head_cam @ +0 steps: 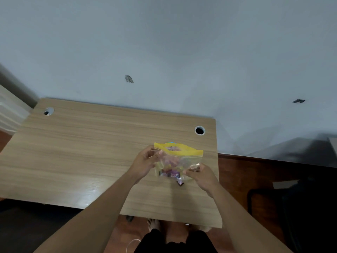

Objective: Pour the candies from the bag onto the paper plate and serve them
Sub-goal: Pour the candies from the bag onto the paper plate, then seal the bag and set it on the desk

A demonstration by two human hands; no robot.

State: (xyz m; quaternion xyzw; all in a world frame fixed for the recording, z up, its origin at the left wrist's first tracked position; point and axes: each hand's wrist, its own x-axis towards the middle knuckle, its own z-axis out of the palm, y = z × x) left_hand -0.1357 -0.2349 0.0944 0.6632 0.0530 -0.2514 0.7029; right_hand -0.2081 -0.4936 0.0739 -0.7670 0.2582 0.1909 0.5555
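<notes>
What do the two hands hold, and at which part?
Both hold the bag of candies. The left hand pinches its upper left side, just under the yellow top; the right hand pinches its lower right corner.

A light wood-grain tabletop (pixel 76 152) is set against a pale blue-grey wall (pixel 164 42). Two round cable holes are cut near its far edge, one at the left (pixel 48 111) and one at the right (pixel 199 130). Two small dark marks are seen on the wall (pixel 129 79) (pixel 298 101). Reddish-brown floor (pixel 242 172) is seen to the right, where a dark object (pixel 295 207) is placed.
</notes>
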